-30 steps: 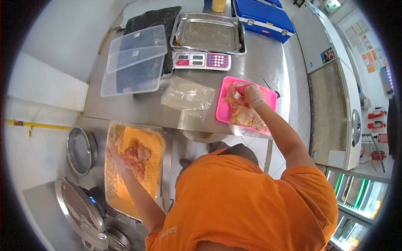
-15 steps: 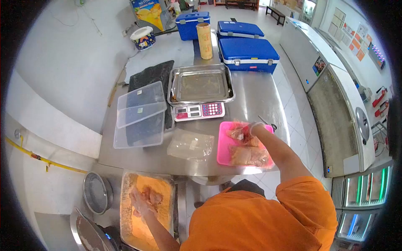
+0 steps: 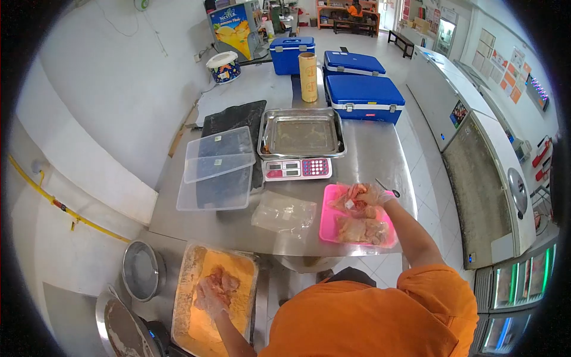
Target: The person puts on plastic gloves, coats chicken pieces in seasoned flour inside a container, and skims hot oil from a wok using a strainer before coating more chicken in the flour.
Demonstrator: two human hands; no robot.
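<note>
My left hand (image 3: 212,300), in a clear plastic glove, rests with its fingers stretched out against raw chicken pieces (image 3: 221,282). These lie on orange breading powder (image 3: 238,309) in a rectangular metal tray (image 3: 178,318). Over on the pink tray (image 3: 328,232), my gloved right hand (image 3: 375,194) is closed on a reddish piece of raw chicken (image 3: 358,191) at a clear plastic bag (image 3: 342,202). A second bag of raw chicken (image 3: 361,231) lies in front of it on the same tray. Scissors (image 3: 389,189) lie just beyond that tray, partly behind my right hand.
An opened clear bag (image 3: 284,213) lies left of the pink tray. Behind it stand a scale (image 3: 297,169) under a steel tray (image 3: 302,132), clear plastic lids (image 3: 215,172), a wrap roll (image 3: 308,77) and blue coolers (image 3: 364,95). A metal bowl (image 3: 143,271) sits at left.
The view has shifted, so the table sits lower and further right. My right hand has drawn the reddish chicken up into clearer sight. My left hand stays at the chicken in the breading.
</note>
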